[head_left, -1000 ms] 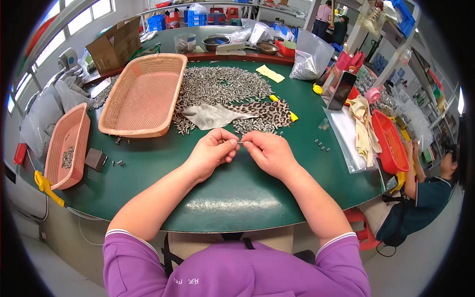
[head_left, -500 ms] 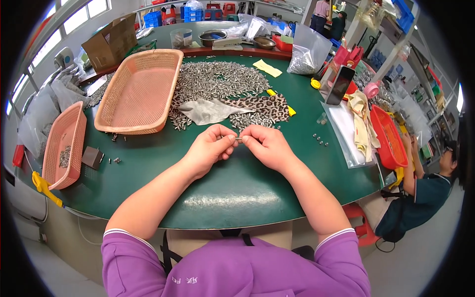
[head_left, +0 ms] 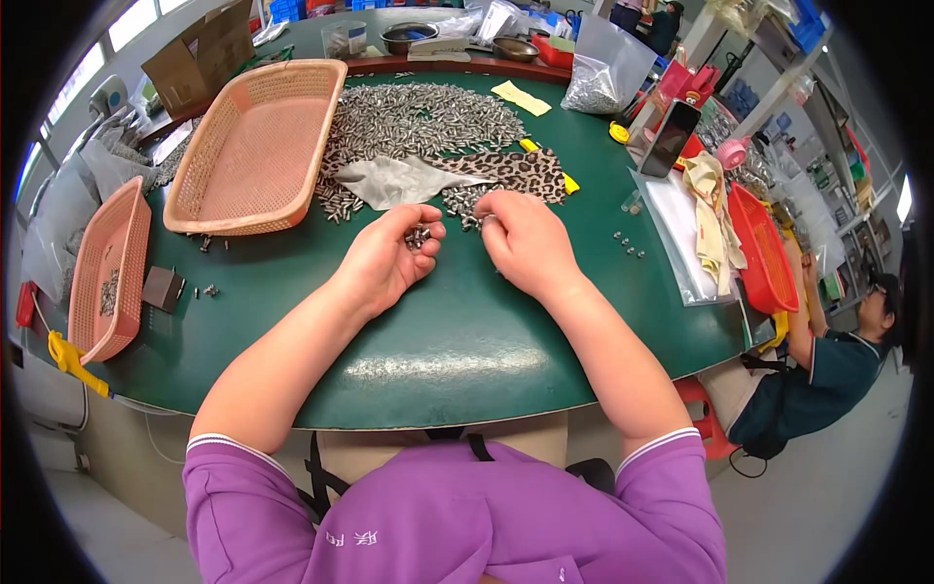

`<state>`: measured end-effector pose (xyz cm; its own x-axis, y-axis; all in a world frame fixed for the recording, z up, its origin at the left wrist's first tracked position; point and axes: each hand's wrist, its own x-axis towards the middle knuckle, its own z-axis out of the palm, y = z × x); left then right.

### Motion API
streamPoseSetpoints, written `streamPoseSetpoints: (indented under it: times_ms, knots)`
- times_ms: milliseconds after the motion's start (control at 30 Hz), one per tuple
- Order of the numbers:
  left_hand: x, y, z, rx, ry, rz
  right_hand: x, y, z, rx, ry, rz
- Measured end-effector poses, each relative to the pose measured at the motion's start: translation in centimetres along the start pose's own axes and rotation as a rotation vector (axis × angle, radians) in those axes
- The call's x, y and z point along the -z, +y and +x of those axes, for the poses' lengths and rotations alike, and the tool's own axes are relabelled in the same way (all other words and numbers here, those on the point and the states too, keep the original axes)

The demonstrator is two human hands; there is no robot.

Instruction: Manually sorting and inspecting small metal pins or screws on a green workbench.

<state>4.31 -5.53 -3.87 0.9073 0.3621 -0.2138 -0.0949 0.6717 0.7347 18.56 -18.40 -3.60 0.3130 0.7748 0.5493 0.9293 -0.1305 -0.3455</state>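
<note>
My left hand (head_left: 382, 258) is palm up with curled fingers, cupping several small metal pins (head_left: 417, 237). My right hand (head_left: 532, 240) is palm down, its bent thumb and forefinger at the edge of a small heap of metal pins (head_left: 461, 200). What its fingertips pinch is hidden. The heap lies in front of a leopard-print cloth (head_left: 520, 171) and beside a crumpled grey cloth (head_left: 397, 182). Behind them spreads a large pile of the same silvery pins (head_left: 428, 117).
A big pink basket (head_left: 255, 136) stands left of the pile, a smaller one (head_left: 94, 282) further left by a dark block (head_left: 162, 289). At right are loose pins (head_left: 628, 243), a phone (head_left: 671, 139), a plastic sheet (head_left: 671, 234) and a red basket (head_left: 762, 248). A co-worker (head_left: 817, 380) sits far right.
My hands were together, fingers meeting at a small pin. They have parted: the left has turned up to show pins in its palm, and the right has reached forward to the small heap.
</note>
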Motion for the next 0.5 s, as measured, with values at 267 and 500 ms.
streamPoseSetpoints:
  times_ms: [267,500]
  knots:
    - [-0.2,-0.4,0.0,0.015,0.02,0.005,-0.2,-0.6,-0.1,0.018,-0.144,-0.107]
    - [0.2,-0.8,-0.2,-0.013,-0.04,0.139,0.7,-1.7,0.0,-0.026,-0.077,0.103]
